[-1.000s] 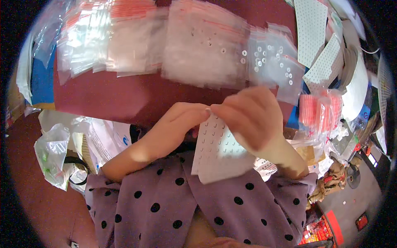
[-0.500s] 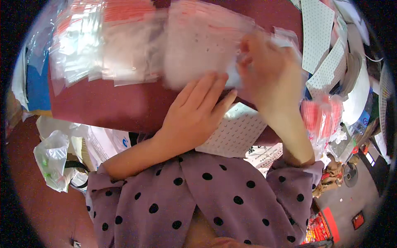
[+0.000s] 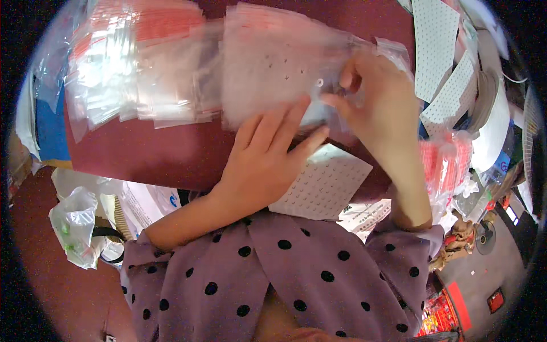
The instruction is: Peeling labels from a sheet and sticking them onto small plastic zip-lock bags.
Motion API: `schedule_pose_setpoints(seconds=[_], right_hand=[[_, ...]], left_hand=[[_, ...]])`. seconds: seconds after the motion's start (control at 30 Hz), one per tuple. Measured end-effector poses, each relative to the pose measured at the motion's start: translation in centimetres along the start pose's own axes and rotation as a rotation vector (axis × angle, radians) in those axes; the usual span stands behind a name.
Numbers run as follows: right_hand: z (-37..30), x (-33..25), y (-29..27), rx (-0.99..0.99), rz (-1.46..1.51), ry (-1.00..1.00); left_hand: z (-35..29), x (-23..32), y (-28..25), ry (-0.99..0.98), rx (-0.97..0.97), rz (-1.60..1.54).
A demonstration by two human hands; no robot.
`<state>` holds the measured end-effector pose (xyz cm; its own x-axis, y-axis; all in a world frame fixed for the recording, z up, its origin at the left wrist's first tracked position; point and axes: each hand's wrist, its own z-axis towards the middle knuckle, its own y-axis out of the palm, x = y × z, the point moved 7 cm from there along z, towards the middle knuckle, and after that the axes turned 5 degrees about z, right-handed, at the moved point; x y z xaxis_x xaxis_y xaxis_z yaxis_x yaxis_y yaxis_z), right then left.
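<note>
Overlapping clear zip bags with red seal strips (image 3: 256,51) lie in front of me, with several small dark marks showing on the top ones. My left hand (image 3: 265,151) rests flat at their near edge, fingers stretched and spread, the fingertips touching the plastic. Over the right end of these bags hovers my right hand (image 3: 379,94), slightly blurred, its thumb and bent index finger apart with nothing visible between them. A tiny round white piece (image 3: 319,82) shows just left of that thumb. Below my hands, a white sheet with rows of small marks (image 3: 325,182) lies at the table edge.
More fanned zip bags (image 3: 171,74) cover the left of the dark red table (image 3: 154,151). White patterned sheets (image 3: 436,51) lie at the far right, above a bundle of red-striped bags (image 3: 447,157). A plastic bag (image 3: 77,225) stands at lower left.
My right hand has slowed from a strong blur, and its thumb and index finger now show apart. The tiny white piece shows more plainly. My left hand stays nearly in place.
</note>
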<state>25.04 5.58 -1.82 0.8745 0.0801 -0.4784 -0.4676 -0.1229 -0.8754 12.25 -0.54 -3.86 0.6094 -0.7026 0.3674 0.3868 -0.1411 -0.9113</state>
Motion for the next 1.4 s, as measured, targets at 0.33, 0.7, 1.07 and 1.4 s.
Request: schedule_pose_setpoints(seconds=[0.33,0.7,1.07,1.4], right_hand=[[-4.9,1.0,-1.1,-0.223,0.688,0.012],[-7.9,-0.2,-0.6,-0.14,0.682,-0.006],[-8.7,-1.3,-1.6,-0.05,0.523,0.044],[-7.5,-3.1,-2.8,0.022,0.392,-0.128]], left_hand=[[-0.8,-0.7,-2.7,-0.014,-0.063,-0.226],[-2.3,-4.7,-2.2,-0.624,-0.099,-1.123],[-1.3,-2.6,-2.0,-0.65,-0.124,-1.194],[-0.8,-2.3,-2.4,-0.588,-0.067,-1.037]])
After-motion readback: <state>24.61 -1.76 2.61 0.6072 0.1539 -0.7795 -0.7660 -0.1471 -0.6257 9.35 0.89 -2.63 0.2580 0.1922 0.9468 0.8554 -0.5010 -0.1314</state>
